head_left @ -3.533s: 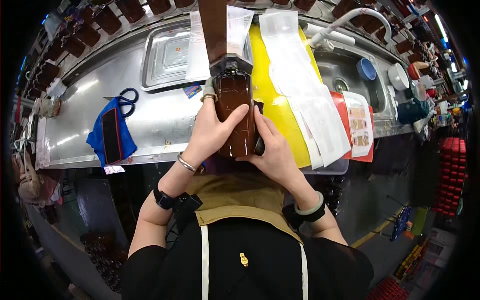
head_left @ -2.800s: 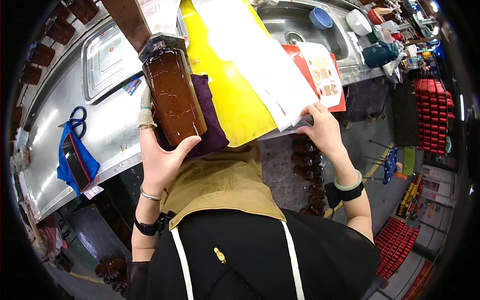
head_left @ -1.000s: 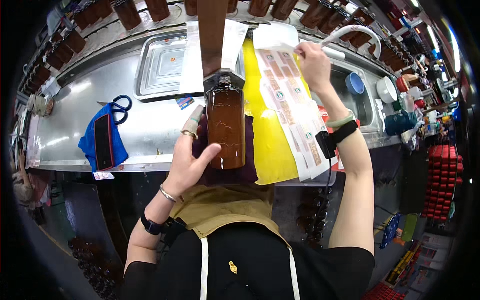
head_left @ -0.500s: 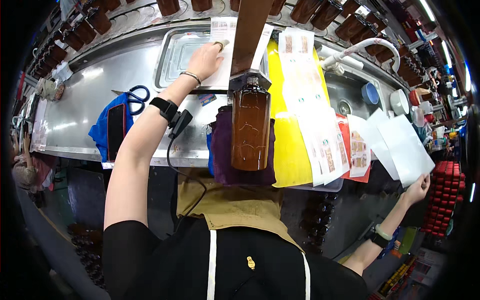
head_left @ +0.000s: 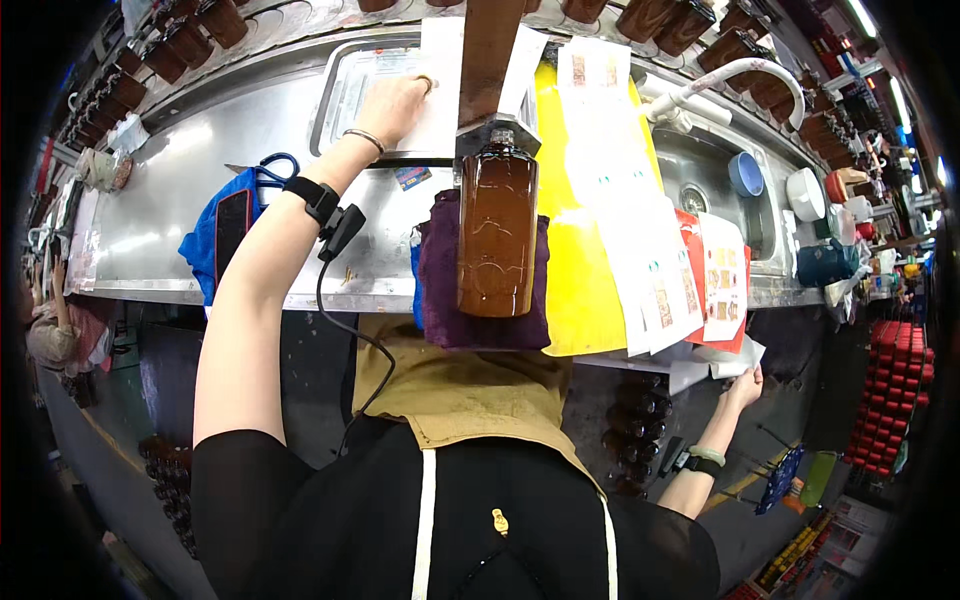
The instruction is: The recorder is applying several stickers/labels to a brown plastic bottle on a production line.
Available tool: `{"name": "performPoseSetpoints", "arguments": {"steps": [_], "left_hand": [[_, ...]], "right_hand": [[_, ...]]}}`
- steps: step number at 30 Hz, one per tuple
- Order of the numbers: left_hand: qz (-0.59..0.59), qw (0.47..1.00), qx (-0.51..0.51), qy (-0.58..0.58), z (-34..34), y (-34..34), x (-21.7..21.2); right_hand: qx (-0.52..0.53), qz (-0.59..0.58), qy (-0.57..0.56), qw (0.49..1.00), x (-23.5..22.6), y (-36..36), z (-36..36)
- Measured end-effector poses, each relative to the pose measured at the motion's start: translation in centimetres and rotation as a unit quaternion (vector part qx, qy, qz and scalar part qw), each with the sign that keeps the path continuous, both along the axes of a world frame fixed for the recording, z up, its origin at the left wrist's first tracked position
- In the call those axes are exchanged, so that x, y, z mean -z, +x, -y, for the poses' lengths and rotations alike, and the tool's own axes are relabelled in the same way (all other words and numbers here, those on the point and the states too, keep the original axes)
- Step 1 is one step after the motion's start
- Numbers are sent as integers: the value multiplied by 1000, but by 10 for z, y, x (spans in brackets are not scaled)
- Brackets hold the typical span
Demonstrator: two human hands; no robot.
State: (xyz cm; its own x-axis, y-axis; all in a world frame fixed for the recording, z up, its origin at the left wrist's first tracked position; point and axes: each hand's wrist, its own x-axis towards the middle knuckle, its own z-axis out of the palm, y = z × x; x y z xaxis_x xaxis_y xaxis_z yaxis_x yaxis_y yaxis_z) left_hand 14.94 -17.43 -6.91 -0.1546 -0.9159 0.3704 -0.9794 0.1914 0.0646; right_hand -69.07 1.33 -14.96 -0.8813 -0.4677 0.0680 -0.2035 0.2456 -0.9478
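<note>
My left hand [head_left: 393,108] is closed at the edge of a white paper sheet [head_left: 442,112], over a shallow clear tray [head_left: 322,125]; its fingertips are partly hidden. Low at the right, my right hand [head_left: 743,386] pinches a crumpled or folded white paper [head_left: 738,360] just off the counter's front edge. Between the hands a brown glass bottle [head_left: 497,235] rests on a dark purple cloth [head_left: 440,290], its neck against a brown upright post [head_left: 490,70]. White label sheets [head_left: 625,200] overlap on a yellow sheet [head_left: 580,310], with more labels [head_left: 722,280] on a red sheet [head_left: 690,232].
Left on the steel counter [head_left: 150,230] are blue-handled scissors [head_left: 278,170], a blue cloth [head_left: 200,250] and a dark phone [head_left: 232,235]. A sink [head_left: 690,165] with a white faucet [head_left: 740,70] lies behind right, beside blue [head_left: 745,175] and white [head_left: 804,195] bowls. Brown bottles [head_left: 220,20] line the back.
My right hand has drawn left and inward; the white sheets it held out flat now show as a small crumpled or folded piece. My left hand has shifted slightly left and is more closed.
</note>
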Motion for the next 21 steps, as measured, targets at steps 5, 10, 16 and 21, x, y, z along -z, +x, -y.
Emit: {"name": "performPoseSetpoints", "arguments": {"steps": [5, 10, 16, 21], "left_hand": [[-120, 992, 14, 23, -13, 10, -8], [-34, 999, 3, 18, -19, 19, -4], [-43, 999, -20, 6, -20, 24, 1], [-345, 935, -77, 35, -39, 18, -22]], "right_hand": [[35, 10, 61, 997, 6, 49, 20], [-54, -356, -21, 933, -105, 208, 24], [-527, -211, -78, 820, -152, 388, 1], [-657, -244, -59, 711, -152, 492, -5]]}}
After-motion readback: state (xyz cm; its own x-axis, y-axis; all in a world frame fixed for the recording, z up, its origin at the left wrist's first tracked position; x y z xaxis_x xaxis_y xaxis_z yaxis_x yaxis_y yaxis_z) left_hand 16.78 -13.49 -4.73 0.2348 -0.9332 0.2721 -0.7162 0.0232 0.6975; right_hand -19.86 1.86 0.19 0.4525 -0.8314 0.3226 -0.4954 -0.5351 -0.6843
